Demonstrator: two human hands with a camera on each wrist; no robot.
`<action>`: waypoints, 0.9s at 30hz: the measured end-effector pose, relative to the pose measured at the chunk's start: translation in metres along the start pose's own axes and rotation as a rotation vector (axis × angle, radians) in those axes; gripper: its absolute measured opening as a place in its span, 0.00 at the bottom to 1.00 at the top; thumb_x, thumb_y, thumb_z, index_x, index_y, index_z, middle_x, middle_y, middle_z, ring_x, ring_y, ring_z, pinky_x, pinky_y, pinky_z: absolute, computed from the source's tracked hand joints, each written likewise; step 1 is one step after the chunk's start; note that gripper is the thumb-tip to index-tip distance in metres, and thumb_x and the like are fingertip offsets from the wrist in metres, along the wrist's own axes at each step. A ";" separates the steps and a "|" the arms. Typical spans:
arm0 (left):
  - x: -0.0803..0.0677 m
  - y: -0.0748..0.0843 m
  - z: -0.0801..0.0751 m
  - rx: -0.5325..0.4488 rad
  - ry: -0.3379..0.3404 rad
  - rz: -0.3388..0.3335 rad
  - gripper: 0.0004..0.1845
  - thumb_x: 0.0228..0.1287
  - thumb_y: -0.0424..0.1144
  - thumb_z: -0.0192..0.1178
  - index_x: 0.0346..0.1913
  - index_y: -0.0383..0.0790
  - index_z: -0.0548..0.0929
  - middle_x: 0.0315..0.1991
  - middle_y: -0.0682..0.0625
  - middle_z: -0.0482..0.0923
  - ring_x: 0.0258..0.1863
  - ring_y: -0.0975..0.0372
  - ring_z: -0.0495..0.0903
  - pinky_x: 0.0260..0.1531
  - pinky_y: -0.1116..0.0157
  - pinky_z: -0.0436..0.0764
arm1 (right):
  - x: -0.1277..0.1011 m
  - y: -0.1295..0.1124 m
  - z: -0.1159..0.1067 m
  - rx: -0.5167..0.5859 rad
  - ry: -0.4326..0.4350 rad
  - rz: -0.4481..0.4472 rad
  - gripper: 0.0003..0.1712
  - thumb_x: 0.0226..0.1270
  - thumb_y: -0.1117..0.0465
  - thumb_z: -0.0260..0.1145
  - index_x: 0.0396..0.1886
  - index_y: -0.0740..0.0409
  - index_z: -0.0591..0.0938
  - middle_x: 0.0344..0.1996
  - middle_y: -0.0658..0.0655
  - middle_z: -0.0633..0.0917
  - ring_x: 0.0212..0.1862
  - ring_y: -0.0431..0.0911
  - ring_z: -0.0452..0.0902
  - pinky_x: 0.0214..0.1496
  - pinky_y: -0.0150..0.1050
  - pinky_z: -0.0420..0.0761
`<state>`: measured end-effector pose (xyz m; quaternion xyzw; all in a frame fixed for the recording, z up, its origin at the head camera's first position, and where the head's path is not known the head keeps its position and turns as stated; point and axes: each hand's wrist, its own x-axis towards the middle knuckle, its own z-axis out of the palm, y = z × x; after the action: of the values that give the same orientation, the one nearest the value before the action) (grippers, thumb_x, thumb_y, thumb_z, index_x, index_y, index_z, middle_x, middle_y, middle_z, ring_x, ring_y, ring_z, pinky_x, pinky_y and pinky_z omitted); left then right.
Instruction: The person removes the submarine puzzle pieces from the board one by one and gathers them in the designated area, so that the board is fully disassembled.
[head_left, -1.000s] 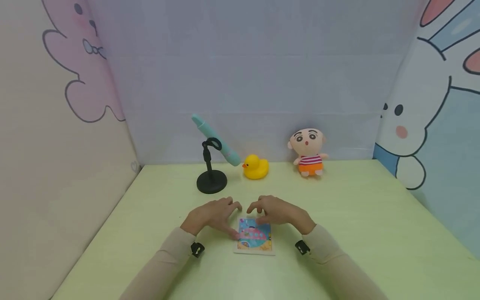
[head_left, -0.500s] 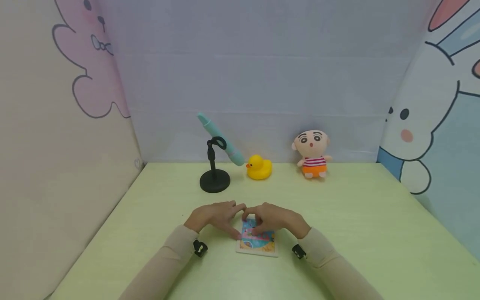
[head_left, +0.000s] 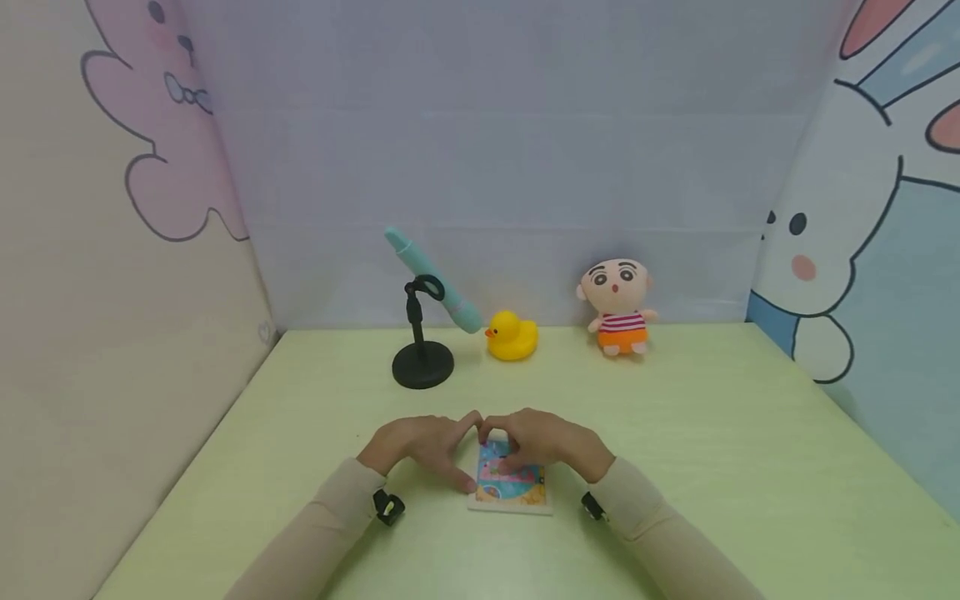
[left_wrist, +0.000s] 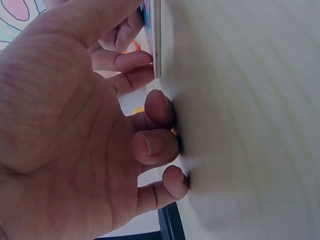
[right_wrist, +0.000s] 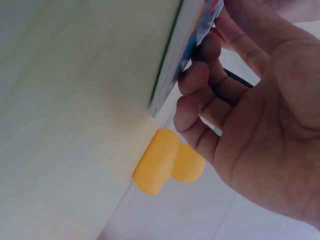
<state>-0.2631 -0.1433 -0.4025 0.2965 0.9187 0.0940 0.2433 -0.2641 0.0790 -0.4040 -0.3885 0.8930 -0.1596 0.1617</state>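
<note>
A small flat board with a pink submarine picture lies on the table in the head view; its pale edge shows in the left wrist view. My left hand is at its left side, thumb tip at the left edge and index finger near the far left corner. Its other fingers bend down to the tabletop. My right hand arches over the far part of the board, fingertips on the picture and thumb on the submarine. I cannot tell whether it pinches anything. The two index fingers meet near the far left corner.
Behind the hands stand a black round-based stand with a teal microphone-like stick leaning past it, a yellow rubber duck and a plush doll. Walls with cartoon animals border the table.
The right hand has come down and leftward onto the picture, its thumb now lower on it. The left hand has shifted slightly nearer, its thumb sliding down the left edge. The board stays put.
</note>
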 end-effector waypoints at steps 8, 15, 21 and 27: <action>0.001 0.002 0.000 0.034 0.017 -0.034 0.39 0.52 0.67 0.70 0.56 0.56 0.58 0.26 0.53 0.71 0.26 0.60 0.74 0.27 0.64 0.67 | 0.002 -0.005 -0.004 -0.092 -0.002 0.002 0.21 0.64 0.54 0.74 0.54 0.39 0.76 0.25 0.47 0.74 0.30 0.42 0.70 0.35 0.36 0.73; 0.002 0.007 0.001 0.006 -0.002 -0.071 0.40 0.50 0.67 0.71 0.55 0.57 0.59 0.26 0.52 0.71 0.27 0.60 0.74 0.28 0.64 0.67 | 0.000 -0.005 -0.003 -0.072 -0.042 0.029 0.22 0.65 0.55 0.73 0.54 0.39 0.74 0.27 0.48 0.74 0.32 0.43 0.70 0.36 0.36 0.73; 0.002 0.009 0.005 0.011 0.000 -0.100 0.41 0.49 0.68 0.71 0.56 0.55 0.59 0.27 0.51 0.71 0.28 0.60 0.73 0.29 0.63 0.68 | -0.001 -0.004 -0.001 -0.062 -0.042 0.015 0.22 0.65 0.55 0.73 0.53 0.41 0.72 0.25 0.48 0.74 0.30 0.42 0.69 0.35 0.35 0.72; 0.002 0.011 0.001 0.027 -0.005 -0.118 0.41 0.53 0.68 0.69 0.59 0.56 0.58 0.27 0.52 0.70 0.28 0.59 0.73 0.30 0.63 0.69 | -0.002 -0.004 -0.004 -0.052 -0.024 -0.015 0.24 0.65 0.56 0.73 0.54 0.43 0.70 0.24 0.48 0.73 0.28 0.41 0.69 0.33 0.34 0.72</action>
<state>-0.2586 -0.1337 -0.4006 0.2455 0.9352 0.0664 0.2465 -0.2620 0.0783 -0.3988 -0.4012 0.8919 -0.1329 0.1611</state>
